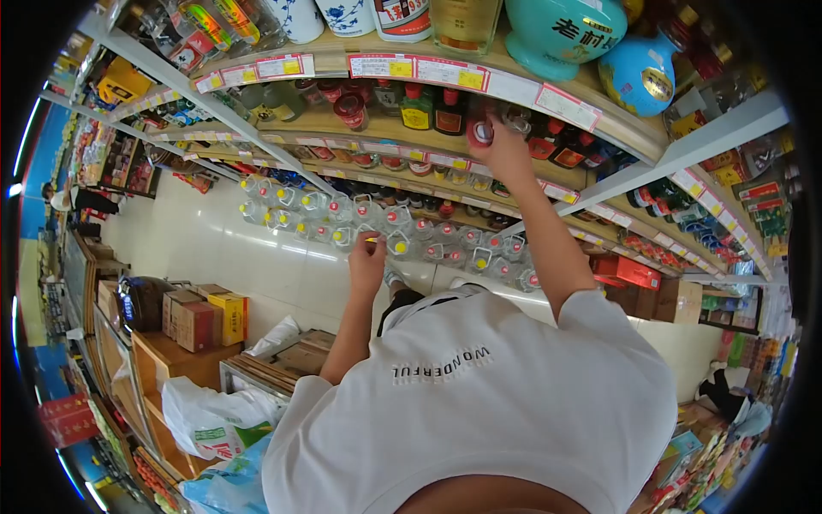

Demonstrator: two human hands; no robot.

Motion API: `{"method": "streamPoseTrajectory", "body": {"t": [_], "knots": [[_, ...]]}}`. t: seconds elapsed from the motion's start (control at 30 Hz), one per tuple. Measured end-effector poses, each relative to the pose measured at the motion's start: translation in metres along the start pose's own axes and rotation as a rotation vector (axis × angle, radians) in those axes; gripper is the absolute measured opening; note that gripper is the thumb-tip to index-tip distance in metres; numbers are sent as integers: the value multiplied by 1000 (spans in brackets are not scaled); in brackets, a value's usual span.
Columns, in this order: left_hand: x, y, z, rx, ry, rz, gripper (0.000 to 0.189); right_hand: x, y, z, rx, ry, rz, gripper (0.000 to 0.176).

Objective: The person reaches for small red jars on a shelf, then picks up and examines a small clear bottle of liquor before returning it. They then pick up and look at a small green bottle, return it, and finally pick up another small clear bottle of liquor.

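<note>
My right hand reaches into the second shelf, its fingers wrapped round a small red container with a round pale top. Just left of it stand a dark bottle with a red cap and a yellow-labelled bottle. To its right, more dark bottles with red caps are partly covered by the shelf above. My left hand hangs low with curled fingers, in front of clear plastic jugs on the floor. Whether anything is in those fingers I cannot make out.
Overhead, the top shelf carries a large turquoise jar and a blue bottle. Price tags line the shelf edge. Behind on the left are cardboard boxes, a plastic bag and flattened cardboard.
</note>
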State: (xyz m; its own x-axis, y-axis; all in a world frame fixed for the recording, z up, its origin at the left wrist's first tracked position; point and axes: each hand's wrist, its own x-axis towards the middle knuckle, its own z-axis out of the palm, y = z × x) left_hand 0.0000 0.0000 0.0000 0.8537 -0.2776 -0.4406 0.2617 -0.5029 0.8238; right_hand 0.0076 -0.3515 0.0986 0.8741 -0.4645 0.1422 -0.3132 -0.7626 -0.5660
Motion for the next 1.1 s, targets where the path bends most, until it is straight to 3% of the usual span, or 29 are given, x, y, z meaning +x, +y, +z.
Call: {"method": "streamPoseTrajectory", "body": {"t": [0.1, 0.27, 0.37, 0.4, 0.5, 0.63, 0.73, 0.83, 0.87, 0.97, 1.1], "knots": [[-26, -6, 48, 15, -19, 170, 57, -55, -17, -14, 77, -81, -16, 75], [-11, 34, 65, 182, 318, 715, 79, -98, -66, 13, 256, -266, -174, 73], [6, 36, 46, 115, 143, 753, 87, -118, -97, 27, 195, -426, -127, 78], [4, 41, 34, 142, 69, 616, 86, -119, -101, 36, 233, -422, -81, 79], [13, 50, 0, 211, -46, 555, 82, -113, -114, 53, 289, -393, -85, 80], [38, 56, -37, 144, -59, 650, 75, -99, -150, 70, 304, -403, -43, 82], [61, 65, -68, 60, -35, 674, 72, -89, -175, 88, 442, -240, -150, 90], [91, 76, -99, -66, 10, 687, 70, -83, -201, 93, 551, -348, 93, 94], [103, 81, -111, -1, 33, 645, 70, -84, -200, 106, 602, -287, 79, 90], [141, 91, -136, -77, 124, 772, 69, -86, -202, 130, 583, -247, 171, 88], [192, 108, -157, -80, 100, 724, 69, -100, -206, 156, 665, -138, 285, 81]]}}
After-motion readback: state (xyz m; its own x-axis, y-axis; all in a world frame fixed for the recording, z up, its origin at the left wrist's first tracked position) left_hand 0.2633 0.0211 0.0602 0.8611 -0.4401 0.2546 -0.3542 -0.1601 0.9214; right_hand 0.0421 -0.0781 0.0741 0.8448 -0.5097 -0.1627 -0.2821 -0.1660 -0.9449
